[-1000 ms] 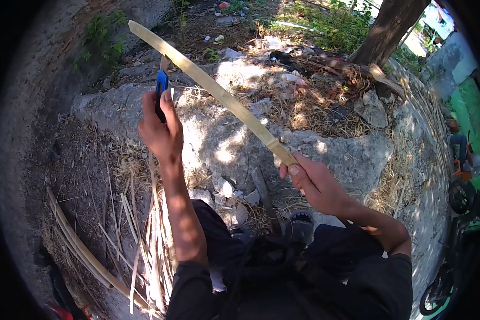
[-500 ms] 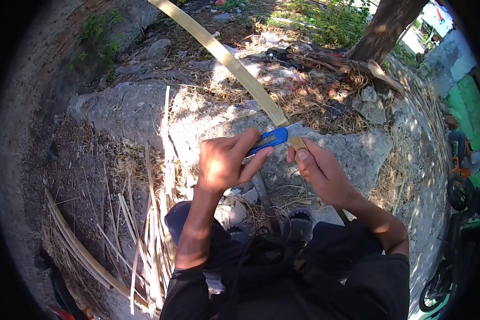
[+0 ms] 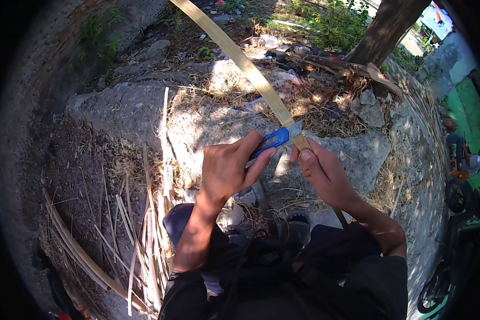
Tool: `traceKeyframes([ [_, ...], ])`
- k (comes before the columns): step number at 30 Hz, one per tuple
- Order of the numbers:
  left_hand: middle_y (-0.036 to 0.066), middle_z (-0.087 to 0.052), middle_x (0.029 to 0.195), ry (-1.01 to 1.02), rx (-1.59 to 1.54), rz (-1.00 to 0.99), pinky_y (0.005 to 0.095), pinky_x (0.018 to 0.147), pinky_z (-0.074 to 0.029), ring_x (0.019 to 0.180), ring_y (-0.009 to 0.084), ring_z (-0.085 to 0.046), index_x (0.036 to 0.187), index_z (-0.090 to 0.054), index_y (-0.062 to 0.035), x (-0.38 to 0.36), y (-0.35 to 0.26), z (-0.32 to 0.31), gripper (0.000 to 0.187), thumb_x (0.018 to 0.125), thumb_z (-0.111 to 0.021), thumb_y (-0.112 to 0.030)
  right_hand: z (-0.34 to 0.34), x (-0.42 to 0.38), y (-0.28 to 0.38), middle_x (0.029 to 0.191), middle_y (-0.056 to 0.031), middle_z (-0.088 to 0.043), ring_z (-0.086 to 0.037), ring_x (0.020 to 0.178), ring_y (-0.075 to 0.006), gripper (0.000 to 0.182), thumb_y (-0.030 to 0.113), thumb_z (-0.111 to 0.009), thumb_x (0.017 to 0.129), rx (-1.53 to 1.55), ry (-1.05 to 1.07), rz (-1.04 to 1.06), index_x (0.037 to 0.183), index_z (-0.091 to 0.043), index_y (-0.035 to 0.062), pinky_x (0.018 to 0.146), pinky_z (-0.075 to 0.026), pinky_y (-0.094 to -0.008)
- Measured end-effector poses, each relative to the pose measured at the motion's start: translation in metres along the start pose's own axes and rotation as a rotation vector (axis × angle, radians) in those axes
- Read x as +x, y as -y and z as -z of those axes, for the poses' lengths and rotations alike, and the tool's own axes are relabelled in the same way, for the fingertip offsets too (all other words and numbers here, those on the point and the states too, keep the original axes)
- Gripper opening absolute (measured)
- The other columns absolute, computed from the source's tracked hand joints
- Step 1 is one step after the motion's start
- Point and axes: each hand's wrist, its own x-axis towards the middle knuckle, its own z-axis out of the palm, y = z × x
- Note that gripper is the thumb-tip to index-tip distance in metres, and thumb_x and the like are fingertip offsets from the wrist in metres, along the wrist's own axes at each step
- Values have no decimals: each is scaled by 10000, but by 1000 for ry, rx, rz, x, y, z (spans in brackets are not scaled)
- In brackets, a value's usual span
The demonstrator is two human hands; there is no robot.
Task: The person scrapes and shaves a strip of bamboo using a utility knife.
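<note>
Pale bamboo strip (image 3: pixel 240 56) slanting up-left; blue knife (image 3: pixel 272 141) blade against it.

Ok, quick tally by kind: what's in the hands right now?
Bamboo strip: 1, in the right hand
Blue knife: 1, in the left hand
Total: 2
</note>
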Motion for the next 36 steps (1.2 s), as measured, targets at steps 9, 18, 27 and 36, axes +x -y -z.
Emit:
traceKeyframes([
  [9, 76, -703, 673, -96, 59, 62, 413, 457, -490, 510, 311, -684, 973, -653, -123, 1, -3, -9, 302, 1016, -761, -402, -2, 9, -2, 695, 43, -395, -369, 633, -61, 283, 224, -403, 1196, 34, -13, 2, 1146, -598, 25, 598, -345, -294],
  [18, 55, -653, 617, -152, 222, 89, 402, 431, -439, 457, 245, -630, 966, -619, -116, 7, -1, -8, 311, 1064, -713, -395, -2, 13, 4, 673, 33, -415, -388, 592, -77, 269, 212, -403, 1188, -45, -22, 15, 1150, -600, 34, 578, -346, -309],
  [27, 6, -507, 575, -579, 78, 316, 324, 467, -302, 490, 82, -408, 974, -603, -33, 1, 54, 49, 279, 1137, -588, -258, -14, -2, 0, 660, -3, -431, -414, 589, -104, 229, 161, -433, 1169, -110, 96, -1, 1122, -617, 33, 584, -371, -334],
  [36, 113, -701, 699, -79, -37, 68, 410, 516, -513, 567, 331, -703, 1024, -670, -89, 0, 21, 11, 249, 977, -801, -295, -9, 0, 8, 727, 12, -448, -419, 657, -90, 283, 207, -412, 1189, -38, 56, 10, 1125, -611, 17, 633, -387, -304],
])
